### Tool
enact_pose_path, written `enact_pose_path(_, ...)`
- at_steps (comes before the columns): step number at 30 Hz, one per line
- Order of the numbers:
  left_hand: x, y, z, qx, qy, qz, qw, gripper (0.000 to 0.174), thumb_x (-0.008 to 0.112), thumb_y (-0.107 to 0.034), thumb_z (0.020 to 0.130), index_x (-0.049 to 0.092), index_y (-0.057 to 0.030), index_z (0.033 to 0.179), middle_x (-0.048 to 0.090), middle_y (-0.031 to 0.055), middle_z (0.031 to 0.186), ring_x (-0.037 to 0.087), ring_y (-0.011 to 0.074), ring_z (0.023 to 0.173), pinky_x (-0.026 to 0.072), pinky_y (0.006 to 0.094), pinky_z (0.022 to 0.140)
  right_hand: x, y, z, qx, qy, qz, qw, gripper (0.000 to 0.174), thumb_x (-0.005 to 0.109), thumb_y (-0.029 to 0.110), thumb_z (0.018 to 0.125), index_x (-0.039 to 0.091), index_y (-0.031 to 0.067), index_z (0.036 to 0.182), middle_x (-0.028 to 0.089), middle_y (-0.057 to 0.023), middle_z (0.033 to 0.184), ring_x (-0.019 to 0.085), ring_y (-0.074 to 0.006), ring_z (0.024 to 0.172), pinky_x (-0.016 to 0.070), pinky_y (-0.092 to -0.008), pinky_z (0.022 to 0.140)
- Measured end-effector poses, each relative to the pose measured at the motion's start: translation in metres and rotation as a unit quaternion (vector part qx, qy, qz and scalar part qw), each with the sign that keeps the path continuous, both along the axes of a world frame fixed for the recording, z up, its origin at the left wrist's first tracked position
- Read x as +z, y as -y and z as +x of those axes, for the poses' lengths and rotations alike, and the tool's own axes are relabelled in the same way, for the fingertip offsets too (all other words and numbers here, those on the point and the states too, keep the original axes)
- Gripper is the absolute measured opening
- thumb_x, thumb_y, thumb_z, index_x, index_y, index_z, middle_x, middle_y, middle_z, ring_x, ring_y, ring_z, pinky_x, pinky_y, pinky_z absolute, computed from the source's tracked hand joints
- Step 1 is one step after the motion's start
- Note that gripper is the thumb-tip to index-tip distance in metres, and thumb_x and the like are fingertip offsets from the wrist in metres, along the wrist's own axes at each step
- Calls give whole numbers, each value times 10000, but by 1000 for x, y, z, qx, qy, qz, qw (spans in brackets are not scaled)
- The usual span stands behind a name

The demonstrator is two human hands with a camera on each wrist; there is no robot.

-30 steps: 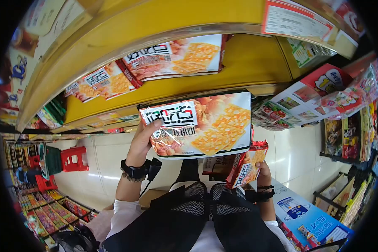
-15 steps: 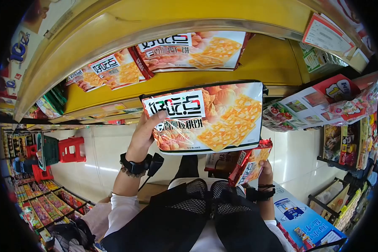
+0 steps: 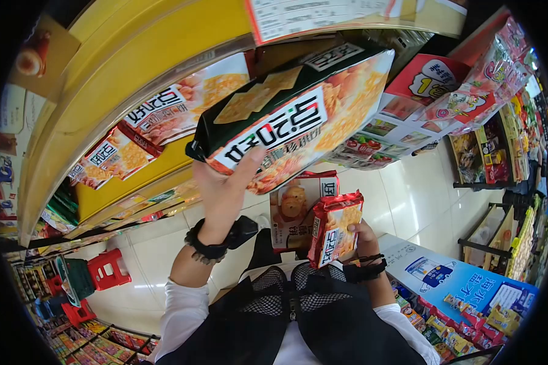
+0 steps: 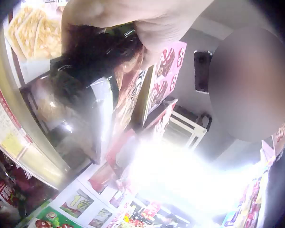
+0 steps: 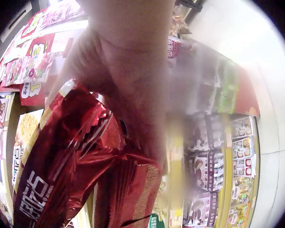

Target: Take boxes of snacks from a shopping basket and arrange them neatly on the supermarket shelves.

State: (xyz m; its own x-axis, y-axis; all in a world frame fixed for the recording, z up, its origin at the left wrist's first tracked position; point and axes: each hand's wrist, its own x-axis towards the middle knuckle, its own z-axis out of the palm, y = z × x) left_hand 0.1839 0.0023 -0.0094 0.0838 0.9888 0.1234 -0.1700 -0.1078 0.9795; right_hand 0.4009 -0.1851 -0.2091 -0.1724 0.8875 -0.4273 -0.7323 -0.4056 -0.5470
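My left hand (image 3: 224, 188) grips a large biscuit pack (image 3: 304, 121) by its near left end, thumb on the printed front. The pack is tilted, its right end higher, with its dark green top side showing. In the left wrist view the hand (image 4: 123, 16) covers the pack's dark end (image 4: 88, 88). Lower down, my right hand (image 3: 364, 236) holds a smaller red biscuit packet (image 3: 337, 230) by its right edge. A second red-brown packet (image 3: 288, 210) with a round biscuit pictured hangs just behind it. In the right wrist view, shiny red wrapping (image 5: 78, 128) lies under the hand.
On the yellow shelf (image 3: 100, 204) to the left stand similar biscuit packs (image 3: 186, 100), one behind the big pack. A price card (image 3: 313, 18) hangs on the upper shelf edge. A promotional display (image 3: 402, 121) is at right, a blue box (image 3: 432, 271) lower right, red stools (image 3: 108, 269) lower left.
The big pack has turned from facing me to a tilt that shows its green top, and has risen towards the shelf. The view has swung; the smaller packets stay in my right hand.
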Motion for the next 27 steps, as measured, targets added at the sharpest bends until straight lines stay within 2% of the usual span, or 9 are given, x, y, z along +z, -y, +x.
enact_pose_path(5, -15, -14, 33, 20, -27, 95, 995, 310, 663, 23, 702, 522, 49, 976, 585, 52, 867, 539, 67, 725, 450, 200, 634, -4, 4, 8, 2, -29, 6, 1000, 558, 608, 154, 672, 411, -54, 1151, 574, -171, 1033, 600, -256, 883, 490, -340, 784)
enact_pose_path(8, -14, -17, 51, 80, 11, 63, 995, 278, 666, 14, 702, 529, 42, 941, 580, 41, 849, 530, 61, 699, 444, 199, 612, -17, 10, 22, 23, -33, 2, 999, 582, 613, 141, 655, 407, -46, 1166, 560, -159, 1067, 583, -245, 923, 471, -341, 809)
enact_pose_path(15, -17, -21, 36, 132, -27, 96, 986, 420, 678, -40, 710, 450, 38, 1054, 556, 74, 970, 526, 101, 836, 421, 226, 743, -21, 7, 28, 33, -25, -11, 999, 611, 623, 129, 640, 400, -31, 1187, 548, -141, 1096, 561, -230, 969, 449, -337, 836)
enact_pose_path(17, -12, -19, 34, 176, -91, 64, 978, 442, 628, -92, 757, 410, 41, 1118, 536, 88, 1027, 518, 127, 882, 402, 253, 795, -19, 5, 27, 34, -26, -7, 999, 613, 625, 129, 639, 400, -30, 1186, 549, -139, 1094, 560, -228, 969, 447, -336, 840)
enact_pose_path(19, -10, -23, 36, 153, -82, 93, 980, 414, 645, -88, 744, 440, 45, 1079, 553, 87, 999, 536, 130, 850, 417, 249, 770, -19, 1, 27, 36, -26, -3, 999, 615, 627, 129, 637, 401, -29, 1186, 550, -137, 1091, 559, -226, 970, 444, -335, 844)
enact_pose_path(21, -6, -25, 45, 96, -95, 43, 990, 391, 683, -10, 688, 483, 32, 1021, 562, 68, 966, 531, 92, 815, 427, 218, 727, -21, -3, 25, 54, -19, 6, 998, 611, 627, 124, 638, 401, -28, 1184, 551, -130, 1088, 558, -224, 968, 440, -332, 850)
enact_pose_path(22, -6, -25, 55, 86, -56, 101, 990, 351, 688, -5, 679, 507, 36, 977, 575, 52, 926, 533, 81, 791, 429, 209, 704, -19, -4, 24, 54, -19, 6, 998, 611, 627, 124, 638, 401, -28, 1184, 551, -130, 1088, 558, -224, 968, 440, -332, 850)
enact_pose_path(25, -13, -41, 73, 50, -82, 169, 981, 360, 697, -19, 672, 510, 32, 975, 584, 54, 867, 524, 63, 773, 432, 201, 676, -14, -7, 24, 58, -30, 1, 998, 604, 624, 114, 639, 403, -25, 1183, 551, -125, 1087, 559, -221, 962, 441, -329, 848)
enact_pose_path(27, -13, -49, 81, 34, -99, 147, 984, 380, 699, -27, 672, 500, 34, 990, 582, 61, 878, 521, 62, 776, 436, 203, 672, -12, -9, 26, 68, -19, 14, 997, 607, 625, 105, 636, 402, -24, 1186, 551, -125, 1086, 559, -218, 961, 441, -327, 846)
